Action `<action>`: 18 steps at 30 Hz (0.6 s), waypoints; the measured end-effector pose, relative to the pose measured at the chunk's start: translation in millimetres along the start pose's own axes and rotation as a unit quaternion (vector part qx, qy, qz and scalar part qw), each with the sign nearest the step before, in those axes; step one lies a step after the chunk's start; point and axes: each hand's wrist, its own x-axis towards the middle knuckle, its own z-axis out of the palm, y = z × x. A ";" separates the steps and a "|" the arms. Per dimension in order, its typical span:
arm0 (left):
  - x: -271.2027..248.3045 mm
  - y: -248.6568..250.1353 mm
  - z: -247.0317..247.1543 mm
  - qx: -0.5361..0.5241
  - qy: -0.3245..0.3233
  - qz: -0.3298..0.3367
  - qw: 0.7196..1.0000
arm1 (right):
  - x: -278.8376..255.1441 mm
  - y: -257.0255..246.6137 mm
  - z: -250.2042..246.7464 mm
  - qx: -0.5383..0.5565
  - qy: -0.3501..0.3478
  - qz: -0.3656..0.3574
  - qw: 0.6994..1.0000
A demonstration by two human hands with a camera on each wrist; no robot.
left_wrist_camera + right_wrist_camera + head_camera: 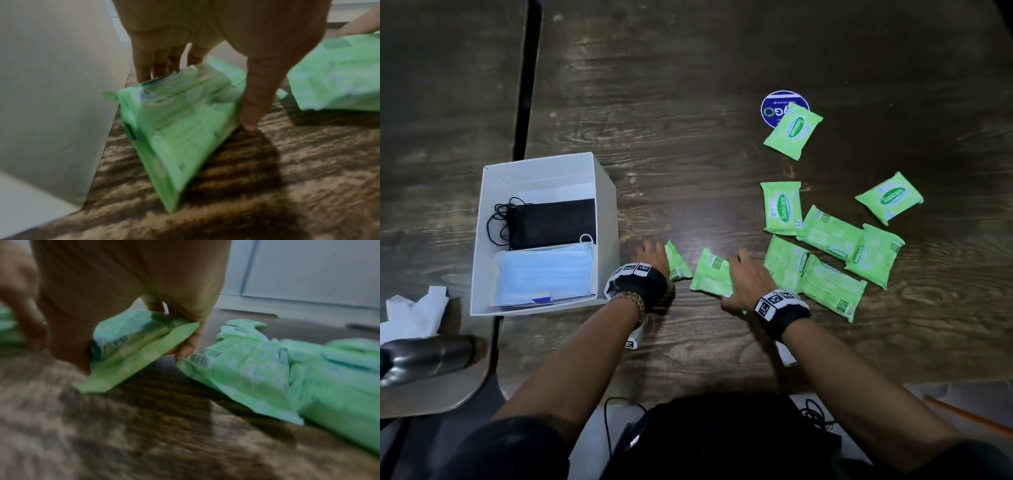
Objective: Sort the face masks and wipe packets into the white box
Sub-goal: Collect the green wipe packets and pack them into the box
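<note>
Both green wipe packets (711,275) gripped, tilted.

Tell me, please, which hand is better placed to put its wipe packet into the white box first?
Left. The left hand grips a wipe packet right beside the white box; the right hand holds its packet farther away.

A dark wood-grain table (688,85) under dim light — a second tabletop (448,85) alongside, left.

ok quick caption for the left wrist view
Left hand grips a green wipe packet on edge beside the white box on the dark wood table.
</note>
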 end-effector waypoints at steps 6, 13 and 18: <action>-8.6 13.8 -13.3 -0.198 -0.027 -0.034 0.979 | 10.6 6.0 -14.3 0.491 0.018 0.160 0.856; -23.1 39.1 -25.8 -0.515 0.012 0.040 0.856 | 4.8 -17.3 -40.7 0.594 -0.004 0.095 0.799; -25.1 36.5 -32.5 -0.624 -0.003 -0.012 0.782 | 12.1 -21.7 -47.3 0.503 -0.002 0.044 0.863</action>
